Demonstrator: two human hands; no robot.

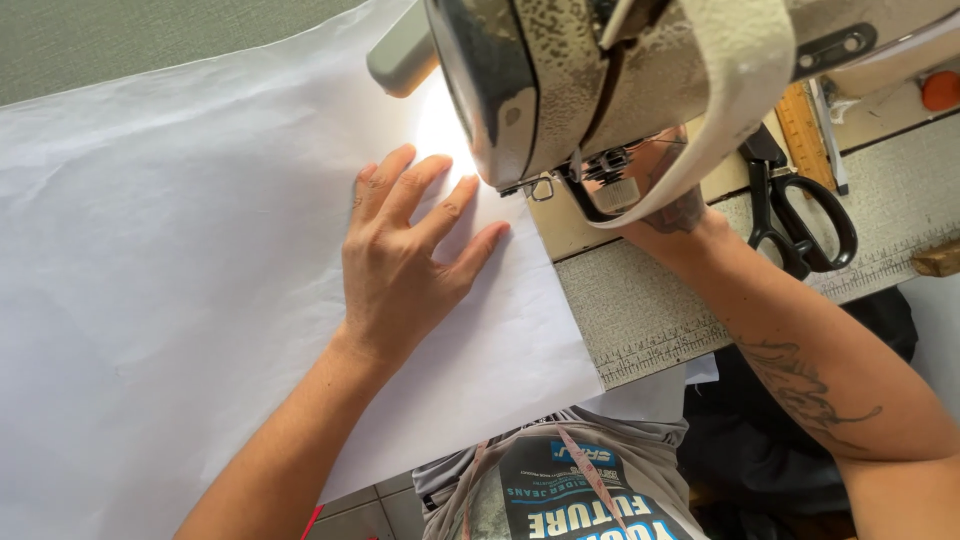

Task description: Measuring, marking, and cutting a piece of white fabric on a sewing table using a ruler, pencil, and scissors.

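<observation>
Fabric first: thin white cloth sheet [180, 250] spreads over the grey worktable [640, 310], light, soft, likely to slide. My left hand [405, 265] lies flat on it, fingers splayed wide, beside the worn cream sewing machine head [560, 80]. My right hand [665, 205] is behind the machine, grip unclear. Black scissors [800, 215] lie rightmost

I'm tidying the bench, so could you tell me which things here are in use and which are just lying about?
In use:
left hand, flat on the white fabric
sewing machine
right hand, mostly hidden behind the machine

Lying about:
black scissors
wooden ruler
orange knob
</observation>
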